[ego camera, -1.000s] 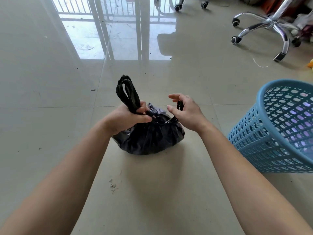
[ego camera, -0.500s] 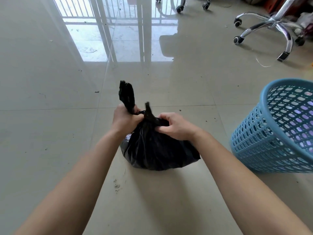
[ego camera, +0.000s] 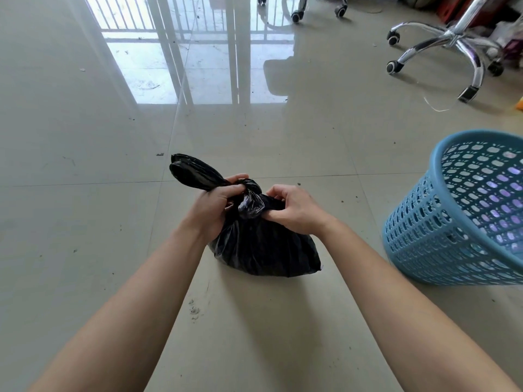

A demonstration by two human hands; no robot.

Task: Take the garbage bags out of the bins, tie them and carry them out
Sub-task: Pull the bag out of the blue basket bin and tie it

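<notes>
A small black garbage bag [ego camera: 266,250] sits on the tiled floor in the middle of the head view. Its neck is twisted into a knot at the top, and one loose black tail sticks out up and to the left. My left hand [ego camera: 213,203] grips the neck at the base of that tail. On the knot's right side, my right hand [ego camera: 295,209] pinches the bunched plastic. A blue perforated plastic bin [ego camera: 458,222] stands to the right, with no bag visible inside it.
A chrome office chair base [ego camera: 450,49] on castors stands at the far right, with clutter behind it. More castors [ego camera: 295,15] show at the top centre. Bright window reflections lie on the floor ahead, and small crumbs [ego camera: 195,308] lie near my arms.
My right hand went from open beside the bag to gripping its top. The tail in my left hand has been pulled from upright down to the left, and a knot has formed.
</notes>
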